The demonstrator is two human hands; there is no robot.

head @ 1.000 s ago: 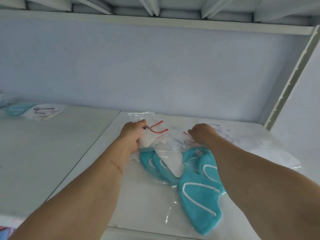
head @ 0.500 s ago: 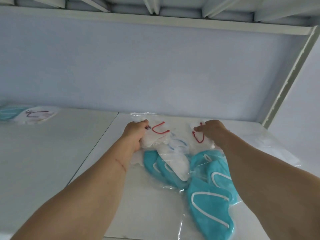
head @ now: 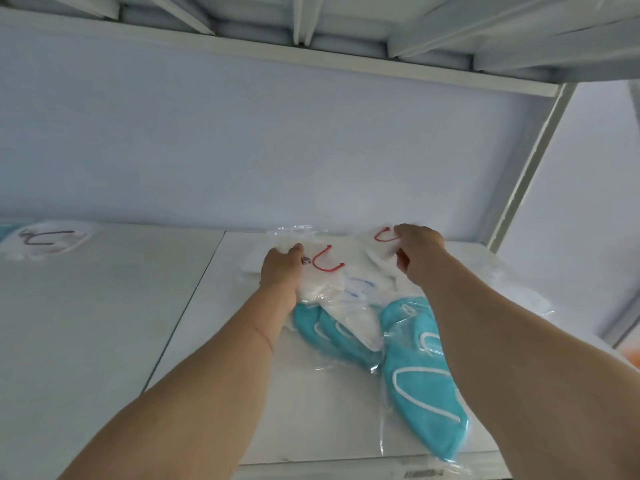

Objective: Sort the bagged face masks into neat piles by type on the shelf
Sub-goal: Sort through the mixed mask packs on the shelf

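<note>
The right hand (head: pixel 417 249) pinched a bagged white mask with a red loop (head: pixel 386 237) near the back of the shelf (head: pixel 104 323). The left hand (head: pixel 280 268) pressed on another white one (head: pixel 327 271), its grip hard to see. Teal masks (head: pixel 422 386) lay mixed in front (sorting looked barely begun). One small pile (head: pixel 45 239) sat far left.
</note>
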